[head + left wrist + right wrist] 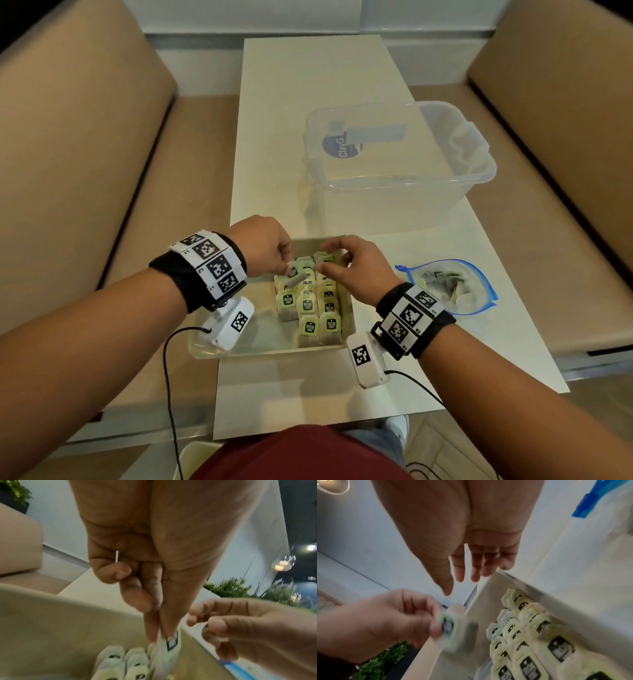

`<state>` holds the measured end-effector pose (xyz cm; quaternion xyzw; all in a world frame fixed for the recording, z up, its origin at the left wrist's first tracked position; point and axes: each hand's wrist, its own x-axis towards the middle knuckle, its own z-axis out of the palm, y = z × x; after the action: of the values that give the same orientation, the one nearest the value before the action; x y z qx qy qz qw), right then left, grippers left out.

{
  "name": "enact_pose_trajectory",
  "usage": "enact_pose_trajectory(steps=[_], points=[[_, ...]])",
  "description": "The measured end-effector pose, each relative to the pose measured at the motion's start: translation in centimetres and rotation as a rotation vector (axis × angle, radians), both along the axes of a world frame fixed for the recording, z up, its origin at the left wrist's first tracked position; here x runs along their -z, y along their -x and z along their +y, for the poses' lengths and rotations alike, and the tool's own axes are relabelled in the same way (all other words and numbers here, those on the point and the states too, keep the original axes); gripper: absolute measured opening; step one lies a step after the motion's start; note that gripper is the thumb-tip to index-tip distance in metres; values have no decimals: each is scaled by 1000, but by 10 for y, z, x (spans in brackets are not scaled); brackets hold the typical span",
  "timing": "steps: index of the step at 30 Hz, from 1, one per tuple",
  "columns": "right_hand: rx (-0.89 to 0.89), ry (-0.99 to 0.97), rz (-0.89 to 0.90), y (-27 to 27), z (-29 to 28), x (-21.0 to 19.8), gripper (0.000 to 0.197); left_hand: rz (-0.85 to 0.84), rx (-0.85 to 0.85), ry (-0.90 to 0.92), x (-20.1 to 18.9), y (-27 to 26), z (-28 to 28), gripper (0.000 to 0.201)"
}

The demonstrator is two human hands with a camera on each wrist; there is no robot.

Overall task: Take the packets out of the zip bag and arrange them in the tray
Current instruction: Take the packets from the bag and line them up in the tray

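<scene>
A shallow beige tray (270, 346) lies near the table's front edge, with several pale green packets (310, 305) standing in rows on its right side. My left hand (286, 269) pinches one packet (296, 274) between thumb and fingers just above the far end of the rows; the left wrist view shows the same packet (171, 646) over the tray wall (68, 622). My right hand (337, 265) hovers beside it, fingers relaxed and holding nothing (458, 580). The blue-edged zip bag (448, 286) lies open to the tray's right, with more packets inside.
A large clear plastic bin (397, 150) stands on the far half of the white table (308, 85). Beige sofas flank the table on both sides. Cables run from both wrist cameras toward my body.
</scene>
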<state>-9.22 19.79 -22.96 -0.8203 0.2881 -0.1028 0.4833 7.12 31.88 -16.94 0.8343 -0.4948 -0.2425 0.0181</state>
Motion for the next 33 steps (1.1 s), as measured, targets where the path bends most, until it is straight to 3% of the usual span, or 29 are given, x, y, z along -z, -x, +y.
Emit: enact_pose_trajectory(steps=[4,8,10,18,23,27,30,33], points=[[30,134,118,8,-7,9,39,-15,147,-367,30,3,-8,17],[33,35,204,15,-7,15,51,-72,277,-599,61,11,-21,24],[41,-15,193,18,-7,14,54,-140,331,-655,67,13,-27,26],[4,-40,206,18,-12,16,58,-248,288,-682,74,18,-44,35],[1,-40,171,25,-22,15,56,-261,170,-605,55,18,-49,32],[57,-32,97,46,-57,8,35,-258,130,-356,6,36,-67,35],[118,30,73,74,-94,3,24,-154,156,-156,-19,69,-97,28],[158,159,143,107,-127,1,21,-5,227,31,-19,118,-134,18]])
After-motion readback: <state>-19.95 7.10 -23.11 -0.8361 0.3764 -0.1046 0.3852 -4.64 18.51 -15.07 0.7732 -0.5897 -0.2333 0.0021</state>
